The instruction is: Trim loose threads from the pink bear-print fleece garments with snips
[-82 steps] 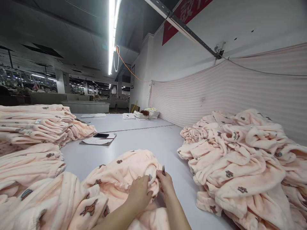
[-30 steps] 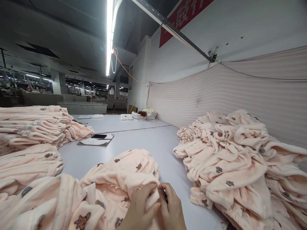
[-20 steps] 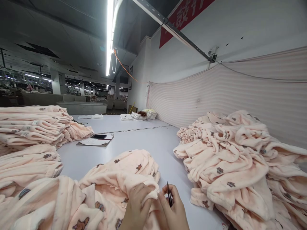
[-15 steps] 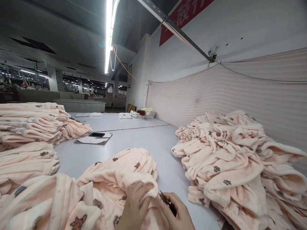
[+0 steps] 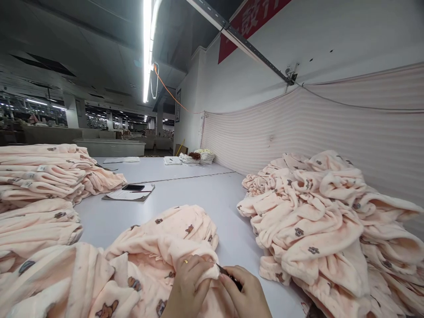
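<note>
A pale pink fleece garment [image 5: 139,251] with small brown animal prints lies bunched at the front of the table. My left hand [image 5: 189,282], with a ring on one finger, is closed on a fold of this garment. Dark thread snips [image 5: 234,279] sit in my right hand [image 5: 245,291], which is closed around them. The pointed tip of the snips touches or nearly touches the fabric edge beside my left fingers. Most of the snips' body is hidden by my right hand.
At the right is a large heap of similar pink garments [image 5: 311,221]. Folded garments [image 5: 43,172] are stacked at the left. A phone [image 5: 133,187] and a pen lie on a pad of papers [image 5: 114,194]. Paper stacks [image 5: 189,160] stand farther back, near a striped cloth [image 5: 265,128] along the wall.
The tip of the snips has moved slightly left and in against the fabric edge near my left fingers. My left hand keeps its grip, and the garment stays almost in place.
</note>
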Tool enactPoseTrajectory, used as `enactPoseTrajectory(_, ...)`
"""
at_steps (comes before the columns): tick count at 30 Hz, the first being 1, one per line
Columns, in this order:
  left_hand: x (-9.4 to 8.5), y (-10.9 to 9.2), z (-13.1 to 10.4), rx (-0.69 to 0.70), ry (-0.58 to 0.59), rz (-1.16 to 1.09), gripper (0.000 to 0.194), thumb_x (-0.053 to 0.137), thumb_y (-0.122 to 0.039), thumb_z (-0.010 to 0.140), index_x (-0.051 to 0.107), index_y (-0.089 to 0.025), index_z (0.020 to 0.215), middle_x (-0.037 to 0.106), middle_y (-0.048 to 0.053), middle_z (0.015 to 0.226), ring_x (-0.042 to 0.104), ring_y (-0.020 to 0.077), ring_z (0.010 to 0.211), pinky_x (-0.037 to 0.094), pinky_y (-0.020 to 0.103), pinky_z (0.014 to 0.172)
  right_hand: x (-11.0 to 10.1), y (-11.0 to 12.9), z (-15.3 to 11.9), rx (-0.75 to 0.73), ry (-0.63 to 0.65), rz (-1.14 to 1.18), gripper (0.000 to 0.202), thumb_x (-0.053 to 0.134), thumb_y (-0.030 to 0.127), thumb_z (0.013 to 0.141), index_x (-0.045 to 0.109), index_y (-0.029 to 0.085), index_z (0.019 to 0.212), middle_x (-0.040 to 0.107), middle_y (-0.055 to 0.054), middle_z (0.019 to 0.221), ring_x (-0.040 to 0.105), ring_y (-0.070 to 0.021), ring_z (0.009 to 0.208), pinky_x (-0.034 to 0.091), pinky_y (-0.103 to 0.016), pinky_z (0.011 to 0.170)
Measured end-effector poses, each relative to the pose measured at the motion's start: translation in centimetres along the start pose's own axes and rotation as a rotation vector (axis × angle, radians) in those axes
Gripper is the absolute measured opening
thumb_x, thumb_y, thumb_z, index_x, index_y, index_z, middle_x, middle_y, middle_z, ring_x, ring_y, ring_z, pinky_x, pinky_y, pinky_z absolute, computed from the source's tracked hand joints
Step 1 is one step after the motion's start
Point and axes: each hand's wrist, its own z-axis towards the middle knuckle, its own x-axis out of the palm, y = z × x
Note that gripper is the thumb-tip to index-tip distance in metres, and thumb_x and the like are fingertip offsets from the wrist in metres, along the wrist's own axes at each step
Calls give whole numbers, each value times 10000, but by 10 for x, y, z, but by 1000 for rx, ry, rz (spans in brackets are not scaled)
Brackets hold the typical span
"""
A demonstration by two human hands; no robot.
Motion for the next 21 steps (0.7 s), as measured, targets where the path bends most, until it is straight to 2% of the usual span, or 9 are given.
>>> enactPoseTrajectory(2,2,1,-1,-23,-48,-40,286,510,-175,800,646,-252,1040,703,64,1052,619,246,979,491,393,877,4,-7,0,35,-35,122,268,553,397,834,724,218,936,727,-73,912,658,-250,854,483,-291,751)
enactPoseTrajectory(4,3,0,-2,-93,-99,-123,279,525,-266,832,620,-246,1093,685,75,1111,597,250,1029,467,389,913,10,-11,0,50,-80,186,386,624,366,778,648,200,1127,695,-85,1072,636,-260,964,485,-296,806)
enactPoseTrajectory(6,3,-1,0,-223,-72,-272,270,505,-357,858,628,-233,1064,688,81,1079,589,250,1020,456,375,909,17,-12,3,39,-108,195,498,666,286,736,574,207,1219,650,-78,1174,600,-258,1050,467,-297,863)
enactPoseTrajectory(9,1,1,5,-473,36,-570,307,473,-447,859,652,-198,836,700,52,838,607,237,869,470,347,821,26,-6,13,7,-80,236,247,612,246,793,641,216,1036,680,-46,1048,609,-229,988,452,-287,863)
enactPoseTrajectory(11,0,4,7,-582,45,-692,332,473,-466,847,634,-187,771,680,24,763,604,220,823,465,332,799,29,-2,20,12,-66,288,157,589,275,828,648,203,954,684,-34,912,624,-210,869,470,-275,788)
enactPoseTrajectory(14,0,9,6,-672,46,-793,300,489,-453,831,617,-184,790,675,2,772,606,199,826,466,314,789,29,-3,24,34,-69,360,197,576,306,854,623,193,1009,666,-24,861,625,-188,793,481,-263,736)
enactPoseTrajectory(19,2,7,4,-850,41,-994,316,571,-477,775,599,-164,812,686,18,720,634,197,762,493,304,713,26,-9,17,55,-6,568,212,605,347,856,640,189,994,682,-55,997,612,-214,990,454,-287,875)
enactPoseTrajectory(21,3,4,3,-899,31,-1038,323,577,-472,786,608,-156,846,698,38,748,647,213,787,501,310,713,26,-11,17,97,12,617,282,639,378,828,652,176,1023,696,-63,978,624,-223,975,460,-301,875)
